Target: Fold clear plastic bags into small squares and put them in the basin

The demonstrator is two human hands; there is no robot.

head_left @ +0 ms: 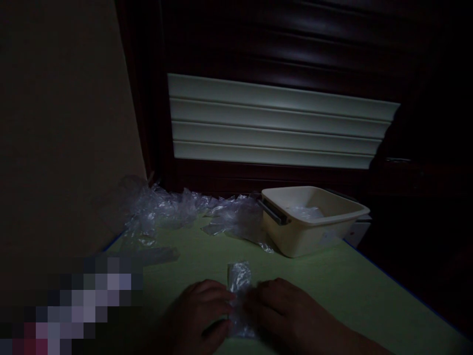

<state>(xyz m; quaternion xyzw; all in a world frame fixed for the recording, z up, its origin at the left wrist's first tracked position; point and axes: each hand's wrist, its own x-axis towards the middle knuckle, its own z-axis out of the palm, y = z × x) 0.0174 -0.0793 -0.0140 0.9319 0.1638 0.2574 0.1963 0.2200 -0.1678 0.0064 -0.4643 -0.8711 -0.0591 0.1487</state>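
Observation:
The scene is very dim. A small piece of clear crinkled plastic [240, 291] lies on the green table [332, 286] near its front edge. My left hand [201, 313] presses on its left side with fingers curled. My right hand [284, 310] grips its right side, fingers closed on the plastic. Part of the plastic sticks up between the two hands and part lies beneath them.
A cream plastic tub [314, 219] with a dark handle stands behind the hands, some clear plastic inside it. A heap of crumpled clear plastic bags [173, 209] lies along the table's far left. A wall stands on the left, a dark slatted shutter behind.

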